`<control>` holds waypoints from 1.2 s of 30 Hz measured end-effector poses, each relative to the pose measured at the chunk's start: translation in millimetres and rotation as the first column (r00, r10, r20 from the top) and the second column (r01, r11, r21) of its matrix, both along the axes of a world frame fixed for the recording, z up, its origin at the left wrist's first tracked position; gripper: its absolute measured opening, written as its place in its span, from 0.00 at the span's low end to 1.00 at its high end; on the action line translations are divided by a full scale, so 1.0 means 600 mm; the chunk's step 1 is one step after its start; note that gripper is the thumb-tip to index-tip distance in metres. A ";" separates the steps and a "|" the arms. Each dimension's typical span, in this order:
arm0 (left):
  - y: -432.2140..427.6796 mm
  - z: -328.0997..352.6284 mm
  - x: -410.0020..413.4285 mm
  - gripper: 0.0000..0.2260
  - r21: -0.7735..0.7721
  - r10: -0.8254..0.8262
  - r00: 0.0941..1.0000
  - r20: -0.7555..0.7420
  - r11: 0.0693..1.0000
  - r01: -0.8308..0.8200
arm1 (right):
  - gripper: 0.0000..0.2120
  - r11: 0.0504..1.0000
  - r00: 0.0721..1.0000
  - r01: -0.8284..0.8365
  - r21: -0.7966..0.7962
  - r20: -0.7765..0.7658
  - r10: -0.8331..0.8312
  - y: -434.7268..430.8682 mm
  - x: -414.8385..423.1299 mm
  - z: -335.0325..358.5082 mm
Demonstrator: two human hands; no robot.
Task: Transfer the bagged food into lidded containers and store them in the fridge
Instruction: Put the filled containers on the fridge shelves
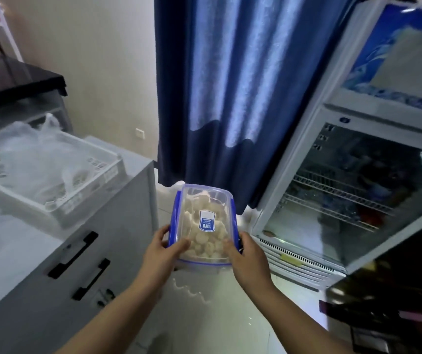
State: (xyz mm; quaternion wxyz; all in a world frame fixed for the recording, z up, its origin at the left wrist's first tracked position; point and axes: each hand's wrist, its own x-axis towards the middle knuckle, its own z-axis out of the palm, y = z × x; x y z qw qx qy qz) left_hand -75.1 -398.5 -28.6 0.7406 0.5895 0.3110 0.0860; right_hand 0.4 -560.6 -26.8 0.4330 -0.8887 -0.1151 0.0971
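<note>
Both hands [165, 254] [245, 259] grip lidded container [204, 215] (pale food inside) near fridge [307, 175].

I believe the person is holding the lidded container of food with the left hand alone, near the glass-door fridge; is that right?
Not quite: both hands hold it. The head view shows the left hand and the right hand gripping the lidded container of food at its near corners, near the glass-door fridge.
</note>
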 end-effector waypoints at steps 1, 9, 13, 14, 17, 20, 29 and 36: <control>-0.003 -0.006 0.025 0.21 -0.011 -0.017 1.000 0.004 1.000 0.017 | 0.08 1.000 1.000 0.011 -0.022 -0.005 -0.011 -0.007 0.022 -0.004; 0.007 -0.018 0.265 0.19 -0.042 -0.125 0.991 0.042 0.991 0.127 | 0.15 0.948 0.997 0.072 -0.311 0.051 -0.059 -0.025 0.247 0.016; 0.015 0.006 0.383 0.13 -0.031 -0.174 0.982 0.077 0.984 0.176 | 0.12 0.890 0.995 0.027 -0.455 0.098 0.020 -0.020 0.363 0.054; 0.017 0.011 0.414 0.12 -0.033 -0.184 0.979 0.083 0.982 0.187 | 0.14 0.876 0.991 0.035 -0.481 0.127 0.030 -0.020 0.394 0.061; 0.016 0.014 0.493 0.14 -0.039 -0.212 0.974 0.076 0.976 0.215 | 0.18 0.808 0.969 0.091 -0.583 0.238 0.063 -0.029 0.481 0.079; 0.005 0.014 0.553 0.16 -0.057 -0.216 0.974 0.072 0.974 0.220 | 0.16 0.751 0.907 0.136 -0.646 0.386 0.167 -0.049 0.562 0.109; -0.073 0.018 0.658 0.16 -0.092 -0.112 0.993 0.043 0.989 0.115 | 0.08 0.489 0.524 0.346 -0.801 0.597 0.607 -0.114 0.814 0.185; -0.132 0.026 0.678 0.16 -0.109 0.051 0.998 0.022 0.993 -0.048 | 0.15 -0.042 0.622 0.364 -0.931 0.209 0.755 -0.119 0.892 0.180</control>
